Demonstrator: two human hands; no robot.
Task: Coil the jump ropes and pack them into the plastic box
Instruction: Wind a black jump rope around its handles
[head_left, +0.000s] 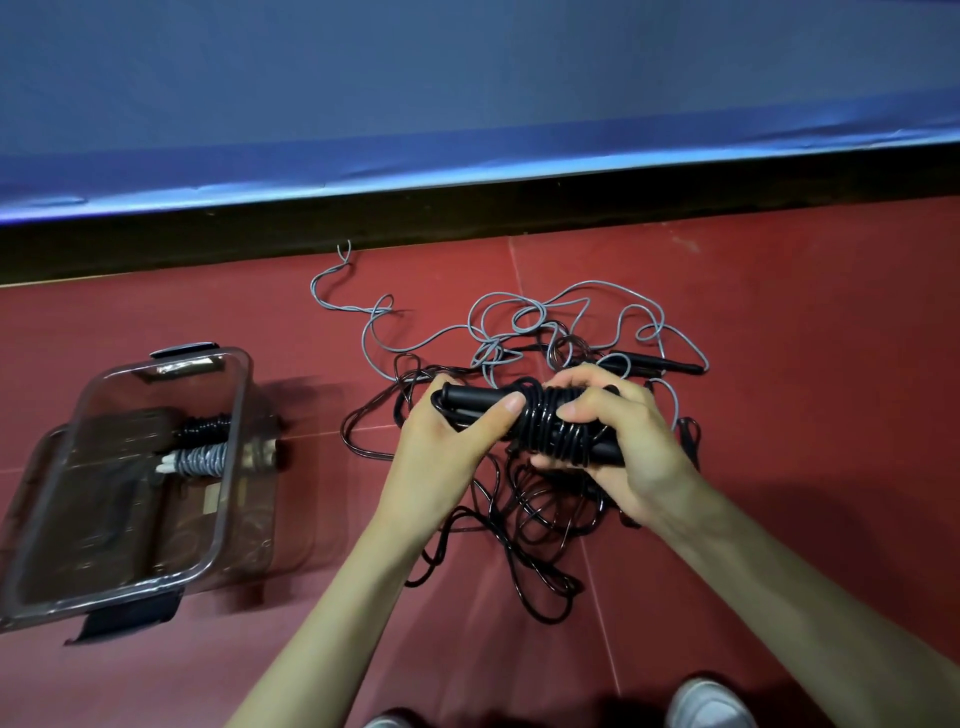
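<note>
A black jump rope bundle (545, 423), its cord wound round the black handles, is held above the red floor. My left hand (447, 441) grips the handles' left end, thumb on top. My right hand (618, 441) grips the wound coils on the right. Loose black cord (524, 551) trails below the bundle onto the floor. A grey jump rope (524, 317) lies tangled behind, with a black handle (660, 362) at its right. The clear plastic box (228, 467) stands open at the left, holding a coiled black rope (205, 427) and a coiled grey rope (200, 460).
A dark skirting and blue padded wall (467, 104) run across the back. The box's lid (41, 457) seems to lie under or beside it at the left. My shoes (709, 704) show at the bottom edge.
</note>
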